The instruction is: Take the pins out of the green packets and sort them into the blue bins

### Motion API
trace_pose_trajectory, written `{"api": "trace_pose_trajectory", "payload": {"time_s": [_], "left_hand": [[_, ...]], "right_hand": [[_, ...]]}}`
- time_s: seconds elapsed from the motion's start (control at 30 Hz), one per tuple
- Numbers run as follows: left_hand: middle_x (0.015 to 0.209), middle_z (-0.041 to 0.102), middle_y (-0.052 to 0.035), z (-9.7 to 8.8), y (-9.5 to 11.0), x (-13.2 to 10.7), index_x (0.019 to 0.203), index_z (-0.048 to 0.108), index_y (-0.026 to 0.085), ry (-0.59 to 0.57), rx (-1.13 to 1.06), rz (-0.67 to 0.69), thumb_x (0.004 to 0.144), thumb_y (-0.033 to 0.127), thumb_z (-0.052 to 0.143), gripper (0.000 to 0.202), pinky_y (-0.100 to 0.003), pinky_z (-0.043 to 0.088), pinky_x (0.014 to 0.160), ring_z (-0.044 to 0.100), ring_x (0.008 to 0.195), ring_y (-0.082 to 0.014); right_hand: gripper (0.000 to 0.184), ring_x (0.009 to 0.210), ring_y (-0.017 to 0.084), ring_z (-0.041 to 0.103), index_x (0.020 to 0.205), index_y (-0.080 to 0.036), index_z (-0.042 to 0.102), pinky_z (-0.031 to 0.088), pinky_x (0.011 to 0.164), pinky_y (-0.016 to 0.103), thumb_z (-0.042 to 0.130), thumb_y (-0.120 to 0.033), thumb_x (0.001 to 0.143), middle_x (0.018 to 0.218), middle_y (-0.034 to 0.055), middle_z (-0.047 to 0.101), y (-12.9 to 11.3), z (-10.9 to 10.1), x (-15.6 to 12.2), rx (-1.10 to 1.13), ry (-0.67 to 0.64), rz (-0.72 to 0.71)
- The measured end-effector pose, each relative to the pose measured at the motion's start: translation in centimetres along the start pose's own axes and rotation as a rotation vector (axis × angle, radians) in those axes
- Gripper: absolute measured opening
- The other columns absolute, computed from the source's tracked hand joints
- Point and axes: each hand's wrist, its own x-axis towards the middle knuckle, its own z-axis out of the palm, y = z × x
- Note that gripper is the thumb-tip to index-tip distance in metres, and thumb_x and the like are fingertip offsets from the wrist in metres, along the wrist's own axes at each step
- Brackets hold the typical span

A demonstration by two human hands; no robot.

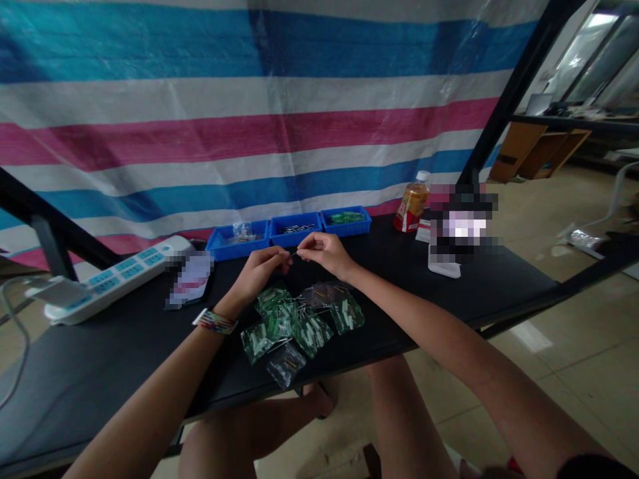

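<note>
My left hand (265, 267) and my right hand (325, 254) meet above the black table, just in front of the blue bins, both with fingers pinched closed. A small thin light piece (294, 253) shows between the fingertips, at the right hand's tips; its kind is too small to tell. Whatever the left fingers hold is hidden. Below the hands lies a pile of small clear bags (279, 320) with green and white pieces inside. One bag with brass-coloured pins (286, 364) lies nearest the table's front edge, and another such bag (322, 293) is at the back.
Three blue bins hold small parts: a left bin (214, 249), a middle bin (284, 237) and a right bin (349, 230) with green pieces. A power strip (124, 274) and phone (192, 279) lie left. A drink bottle (413, 203) stands right. Behind hangs a striped sheet (249, 133).
</note>
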Motion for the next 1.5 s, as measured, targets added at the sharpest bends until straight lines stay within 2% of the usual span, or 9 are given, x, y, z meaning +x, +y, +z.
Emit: {"api": "trace_pose_trajectory", "payload": {"time_s": [0.17, 0.33, 0.57, 0.67, 0.77, 0.9, 1.03, 1.3, 1.5], "left_hand": [[0.067, 0.066, -0.0034, -0.06, -0.03, 0.04, 0.075, 0.072, 0.018, 0.057, -0.003, 0.012, 0.080, 0.046, 0.075, 0.028, -0.030, 0.049, 0.068, 0.061, 0.067, -0.0179], [0.079, 0.068, -0.0026, 0.10, -0.07, -0.16, 0.081, 0.071, 0.017, 0.131, -0.021, 0.040, 0.074, 0.040, 0.082, 0.026, -0.026, 0.049, 0.066, 0.062, 0.070, -0.0156], [0.076, 0.065, -0.0010, 0.32, -0.11, -0.34, 0.082, 0.069, 0.016, 0.173, -0.016, 0.052, 0.073, 0.040, 0.086, 0.030, -0.025, 0.045, 0.064, 0.059, 0.069, -0.0142], [0.076, 0.065, -0.0009, 0.21, -0.09, -0.34, 0.084, 0.069, 0.017, 0.171, -0.015, 0.061, 0.073, 0.040, 0.086, 0.031, -0.025, 0.045, 0.064, 0.059, 0.069, -0.0147], [0.076, 0.065, -0.0016, -0.08, -0.16, -0.31, 0.087, 0.070, 0.018, 0.155, -0.056, 0.046, 0.080, 0.041, 0.077, 0.025, -0.027, 0.048, 0.064, 0.062, 0.068, -0.0160], [0.069, 0.064, -0.0036, -0.31, -0.28, -0.20, 0.076, 0.069, 0.018, 0.128, -0.077, 0.017, 0.088, 0.046, 0.066, 0.031, -0.028, 0.047, 0.060, 0.060, 0.063, -0.0171], [0.065, 0.063, -0.0029, -0.12, -0.22, -0.14, 0.071, 0.067, 0.019, 0.105, -0.049, 0.007, 0.085, 0.047, 0.072, 0.032, -0.029, 0.047, 0.062, 0.059, 0.061, -0.0165], [0.064, 0.062, -0.0004, 0.25, 0.41, -0.35, 0.075, 0.068, 0.018, 0.141, 0.012, 0.031, 0.082, 0.045, 0.078, 0.030, -0.027, 0.045, 0.063, 0.056, 0.062, -0.0147], [0.066, 0.063, -0.0006, 0.17, 0.54, -0.47, 0.077, 0.068, 0.017, 0.120, -0.011, 0.024, 0.081, 0.045, 0.078, 0.030, -0.027, 0.046, 0.063, 0.057, 0.062, -0.0146]], "right_hand": [[0.029, 0.070, 0.014, 0.065, 0.081, -0.018, 0.068, 0.052, 0.067, 0.027, 0.088, -0.036, 0.069, 0.073, -0.0007, 0.069, -0.02, 0.13, -0.10, -0.008, 0.017, 0.002], [0.027, 0.063, 0.012, 0.066, 0.083, -0.018, 0.066, 0.054, 0.063, 0.025, 0.084, -0.038, 0.076, 0.075, -0.0005, 0.069, -0.29, -0.01, -0.23, 0.063, 0.034, 0.140], [0.028, 0.060, 0.011, 0.065, 0.081, -0.017, 0.066, 0.054, 0.060, 0.023, 0.085, -0.037, 0.074, 0.072, -0.0005, 0.070, -0.34, -0.08, -0.33, 0.125, -0.007, 0.260], [0.028, 0.062, 0.011, 0.065, 0.082, -0.017, 0.066, 0.054, 0.061, 0.024, 0.085, -0.035, 0.073, 0.075, 0.0001, 0.071, -0.30, -0.10, -0.43, 0.133, -0.011, 0.226], [0.029, 0.064, 0.011, 0.066, 0.084, -0.017, 0.066, 0.055, 0.064, 0.025, 0.086, -0.033, 0.070, 0.075, -0.0014, 0.069, -0.35, -0.17, -0.48, 0.138, -0.007, 0.148], [0.031, 0.064, 0.012, 0.067, 0.084, -0.018, 0.065, 0.056, 0.066, 0.026, 0.087, -0.034, 0.069, 0.075, -0.0032, 0.067, -0.39, -0.11, -0.49, 0.126, -0.016, 0.093], [0.029, 0.063, 0.012, 0.066, 0.083, -0.018, 0.065, 0.055, 0.064, 0.026, 0.086, -0.032, 0.069, 0.073, -0.0035, 0.066, -0.26, 0.10, -0.53, 0.099, -0.009, 0.061], [0.027, 0.064, 0.012, 0.066, 0.084, -0.018, 0.066, 0.054, 0.063, 0.025, 0.084, -0.031, 0.070, 0.072, -0.0028, 0.067, -0.31, -0.14, -0.63, 0.174, 0.002, 0.157], [0.026, 0.061, 0.011, 0.064, 0.080, -0.019, 0.065, 0.055, 0.061, 0.023, 0.085, -0.029, 0.067, 0.069, -0.0045, 0.067, -0.27, -0.15, -0.57, 0.221, 0.005, 0.172]]}}
